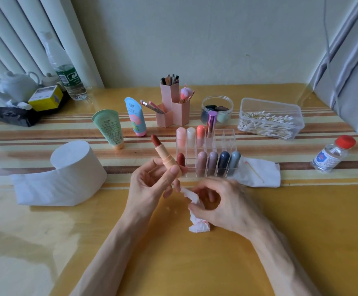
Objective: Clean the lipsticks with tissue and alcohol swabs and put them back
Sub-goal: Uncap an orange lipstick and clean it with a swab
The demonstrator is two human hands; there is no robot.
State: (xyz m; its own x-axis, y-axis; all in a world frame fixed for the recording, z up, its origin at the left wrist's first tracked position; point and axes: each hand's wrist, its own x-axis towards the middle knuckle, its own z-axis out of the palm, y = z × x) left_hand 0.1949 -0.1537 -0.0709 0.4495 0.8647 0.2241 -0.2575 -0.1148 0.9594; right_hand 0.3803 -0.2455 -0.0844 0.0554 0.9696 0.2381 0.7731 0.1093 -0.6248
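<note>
Holding open lipstick (pixel 165 155) in left hand (pixel 150 184) – right hand (pixel 218 204) pinching tissue (pixel 195 210)

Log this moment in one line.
left hand: holds uncapped lipstick | right hand: pinches stained tissue | lipstick: not yet back in organizer

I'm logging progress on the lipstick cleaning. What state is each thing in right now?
Lipstick: uncapped, bullet out, held in left hand.
Tissue piece: crumpled, red-stained, pinched by right hand.
Tissue roll: partly unrolled.
Alcohol bottle: standing, red cap on.
Swab box: swabs inside.
Single swab: lying on spread tissue.
</note>
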